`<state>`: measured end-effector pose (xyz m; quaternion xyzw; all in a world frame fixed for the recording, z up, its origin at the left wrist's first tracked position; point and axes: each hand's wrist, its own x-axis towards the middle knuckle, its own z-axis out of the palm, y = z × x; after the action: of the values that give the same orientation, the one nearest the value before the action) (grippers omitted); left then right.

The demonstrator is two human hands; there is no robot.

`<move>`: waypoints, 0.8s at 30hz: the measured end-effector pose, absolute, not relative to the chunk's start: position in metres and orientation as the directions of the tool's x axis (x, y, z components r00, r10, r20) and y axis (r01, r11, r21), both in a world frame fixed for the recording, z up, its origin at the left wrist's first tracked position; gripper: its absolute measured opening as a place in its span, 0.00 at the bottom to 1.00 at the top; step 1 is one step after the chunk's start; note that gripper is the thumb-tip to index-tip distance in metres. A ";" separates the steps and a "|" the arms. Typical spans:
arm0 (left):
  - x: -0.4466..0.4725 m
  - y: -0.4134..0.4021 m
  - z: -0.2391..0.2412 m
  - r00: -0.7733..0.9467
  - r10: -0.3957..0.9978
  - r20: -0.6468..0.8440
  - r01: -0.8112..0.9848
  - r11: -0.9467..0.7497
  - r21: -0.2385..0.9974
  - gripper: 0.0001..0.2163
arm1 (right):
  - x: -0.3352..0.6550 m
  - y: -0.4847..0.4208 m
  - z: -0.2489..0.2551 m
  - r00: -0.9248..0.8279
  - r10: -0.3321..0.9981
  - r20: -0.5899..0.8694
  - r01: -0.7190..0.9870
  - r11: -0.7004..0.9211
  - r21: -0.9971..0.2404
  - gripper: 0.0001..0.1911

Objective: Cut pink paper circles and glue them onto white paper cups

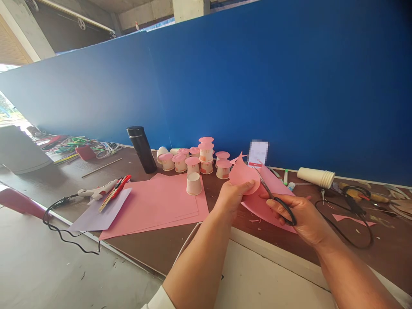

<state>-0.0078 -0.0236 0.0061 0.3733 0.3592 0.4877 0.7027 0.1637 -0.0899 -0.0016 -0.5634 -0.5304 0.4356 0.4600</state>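
Observation:
My left hand (232,194) pinches a rounded piece of pink paper (242,175) above the brown table. My right hand (299,214) grips black-handled scissors (273,195), their blades reaching up along the paper's right edge. Beneath both hands lies a larger pink sheet (273,184). A single white paper cup (194,183) stands upside down on a stack of pink sheets (157,204) to the left. Behind it stands a cluster of paper cups topped with pink discs (196,156).
A black flask (141,148) stands at the back. A glue gun (96,190), red cutter (116,191) and lilac sheet (101,212) lie left. Stacked cups (315,177), a black cable (350,223) and paper scraps lie right. A blue wall (257,77) borders the table.

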 end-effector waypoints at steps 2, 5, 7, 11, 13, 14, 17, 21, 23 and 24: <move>-0.008 -0.023 0.005 0.266 0.954 -0.141 -0.415 0.245 0.876 0.18 | 0.164 -0.090 -0.001 0.054 0.999 -0.004 0.199 -0.015 -0.980 0.28; -0.007 -0.022 0.004 0.278 0.951 -0.137 -0.430 0.251 0.867 0.18 | 0.164 -0.090 0.000 0.050 0.999 -0.005 0.203 -0.015 -0.979 0.27; -0.007 -0.022 0.004 0.282 0.950 -0.131 -0.441 0.250 0.862 0.19 | 0.164 -0.090 0.000 0.054 0.998 -0.006 0.202 -0.017 -0.979 0.27; -0.007 -0.021 0.002 0.286 0.949 -0.133 -0.438 0.253 0.863 0.20 | 0.162 -0.090 0.002 0.072 0.997 -0.012 0.180 -0.025 -0.983 0.27; -0.008 -0.021 0.002 0.285 0.950 -0.131 -0.433 0.249 0.866 0.20 | 0.162 -0.091 0.002 0.079 0.997 -0.016 0.178 -0.030 -0.984 0.27; -0.008 -0.021 0.002 0.286 0.950 -0.128 -0.431 0.246 0.868 0.20 | 0.162 -0.091 0.002 0.080 0.997 -0.017 0.181 -0.031 -0.983 0.27; -0.008 -0.021 0.003 0.284 0.949 -0.134 -0.416 0.248 0.875 0.20 | 0.164 -0.091 0.001 0.071 0.997 -0.016 0.193 -0.030 -0.981 0.26; -0.008 -0.021 0.004 0.273 0.950 -0.153 -0.407 0.258 0.876 0.20 | 0.167 -0.091 -0.002 0.058 0.998 -0.005 0.197 -0.016 -0.980 0.26; -0.008 -0.020 0.005 0.273 0.950 -0.154 -0.406 0.259 0.876 0.19 | 0.168 -0.090 -0.004 0.054 0.999 0.001 0.192 -0.010 -0.981 0.26; -0.009 -0.020 0.005 0.274 0.950 -0.153 -0.403 0.258 0.878 0.19 | 0.168 -0.090 -0.004 0.053 0.999 0.001 0.188 -0.009 -0.982 0.26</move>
<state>-0.0086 -0.0203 0.0046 0.3752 0.3641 0.4800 0.7044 0.1678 -0.0902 -0.0038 -0.5590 -0.5307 0.4383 0.4625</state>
